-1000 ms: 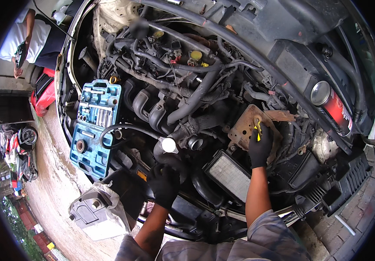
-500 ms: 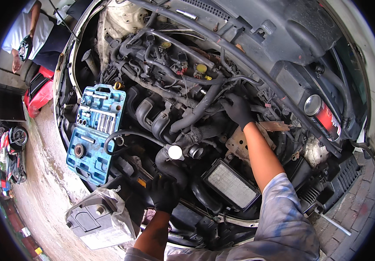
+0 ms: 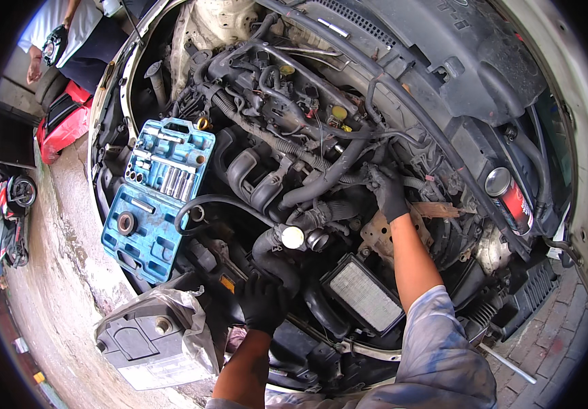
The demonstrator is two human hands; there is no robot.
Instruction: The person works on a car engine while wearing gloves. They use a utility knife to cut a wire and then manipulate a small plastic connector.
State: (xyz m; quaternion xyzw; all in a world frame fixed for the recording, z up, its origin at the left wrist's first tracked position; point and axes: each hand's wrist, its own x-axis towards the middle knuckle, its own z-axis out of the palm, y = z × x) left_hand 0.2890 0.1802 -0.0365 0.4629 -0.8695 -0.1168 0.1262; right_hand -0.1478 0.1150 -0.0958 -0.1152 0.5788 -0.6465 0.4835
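Black gloves cover both hands. My right hand (image 3: 388, 192) reaches into the engine bay, its fingers curled closed among the corrugated wiring conduit (image 3: 413, 183) and a thick black hose (image 3: 331, 174). What those fingers hold, if anything, is too dark to make out. Down at the bay's front edge, my left hand (image 3: 263, 305) rests palm down with its fingers stretched out, beside a curved black hose (image 3: 271, 259) and holding nothing. A white round cap (image 3: 292, 237) sits between the hands. Below my right hand lies a rusty metal bracket (image 3: 378, 234).
An open blue socket case (image 3: 154, 255) lies on the bay's left side. A car battery (image 3: 154, 334) stands in front of it. Near my right forearm is a rectangular air filter (image 3: 365, 293). A red spray can (image 3: 512, 204) lies at right. Another person (image 3: 69, 41) stands far left.
My right hand's fingers have drawn in from a flatter reach to a curl at the conduit. The left hand stays at the front edge. The whole view has shifted slightly.
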